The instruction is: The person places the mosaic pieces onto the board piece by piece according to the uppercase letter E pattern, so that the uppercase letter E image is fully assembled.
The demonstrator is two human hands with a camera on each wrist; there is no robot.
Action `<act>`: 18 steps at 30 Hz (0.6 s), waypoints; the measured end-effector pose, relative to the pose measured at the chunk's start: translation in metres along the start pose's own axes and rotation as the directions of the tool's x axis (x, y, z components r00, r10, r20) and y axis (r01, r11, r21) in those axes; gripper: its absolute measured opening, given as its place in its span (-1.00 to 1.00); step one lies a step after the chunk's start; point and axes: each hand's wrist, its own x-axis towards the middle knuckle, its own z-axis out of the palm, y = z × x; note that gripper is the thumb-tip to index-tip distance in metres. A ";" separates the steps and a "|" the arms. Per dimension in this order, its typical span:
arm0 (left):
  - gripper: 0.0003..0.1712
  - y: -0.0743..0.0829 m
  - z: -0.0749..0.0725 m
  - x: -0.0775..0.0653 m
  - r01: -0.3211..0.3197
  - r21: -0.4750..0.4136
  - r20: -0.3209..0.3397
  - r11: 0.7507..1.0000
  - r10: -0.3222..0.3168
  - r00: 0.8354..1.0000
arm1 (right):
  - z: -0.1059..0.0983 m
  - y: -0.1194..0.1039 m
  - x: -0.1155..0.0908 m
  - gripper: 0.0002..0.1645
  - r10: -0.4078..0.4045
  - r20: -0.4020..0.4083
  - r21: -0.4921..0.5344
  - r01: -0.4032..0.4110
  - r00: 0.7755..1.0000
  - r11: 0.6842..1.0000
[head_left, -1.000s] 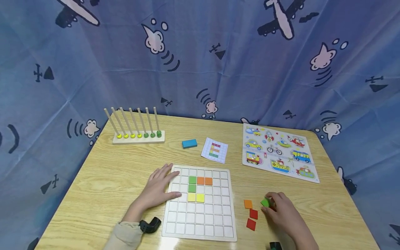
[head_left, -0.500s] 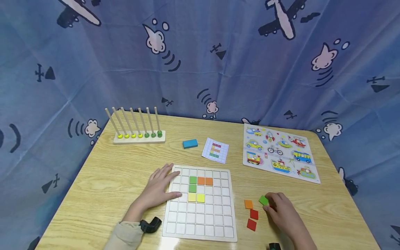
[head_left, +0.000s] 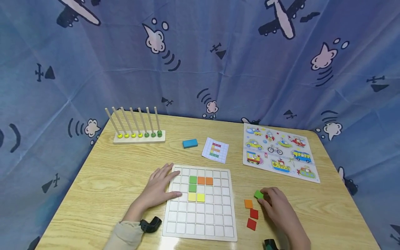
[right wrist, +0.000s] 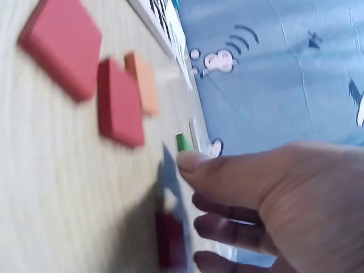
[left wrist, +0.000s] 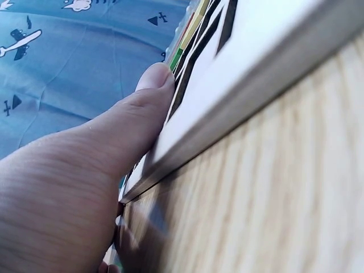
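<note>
A green square tile [head_left: 258, 194] is pinched between the thumb and fingers of my right hand [head_left: 279, 208], right of the white grid board [head_left: 196, 218]. In the right wrist view, the tile's edge [right wrist: 182, 142] shows just past the thumb. My left hand [head_left: 158, 186] rests with spread fingers on the board's left edge, its thumb lying over the cells. Green tiles [head_left: 192, 188], orange tiles [head_left: 209, 181] and yellow tiles [head_left: 200, 197] sit in the board's upper cells. Beside my right hand lie an orange tile [head_left: 248, 203] and two red tiles [head_left: 251, 224].
Behind the board lie a printed pattern card [head_left: 222, 156] and a blue block [head_left: 190, 143]. A peg stand [head_left: 139, 140] with yellow and green beads is at the back left. The vehicle puzzle board [head_left: 265, 163] occupies the back right, before a blue curtain [head_left: 193, 62].
My right hand has moved the green tile slightly left and away from me, past the orange tile. The left hand and the tiles on the board have stayed put.
</note>
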 end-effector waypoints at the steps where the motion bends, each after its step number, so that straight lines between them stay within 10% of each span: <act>1: -0.05 0.000 0.000 0.000 0.000 -0.003 -0.001 1.000 0.000 1.000 | -0.001 -0.005 0.002 -0.66 -0.010 0.001 0.004 0.010 1.000 1.000; 10: -0.06 0.001 -0.002 -0.001 0.002 -0.013 0.002 1.000 -0.002 1.000 | 0.016 -0.066 0.014 -0.70 -0.209 0.027 0.056 0.208 0.977 0.977; 18: -0.05 0.002 -0.002 -0.001 0.004 -0.013 0.001 1.000 -0.004 1.000 | 0.040 -0.098 0.020 -0.78 -0.454 0.005 0.010 0.454 0.891 0.891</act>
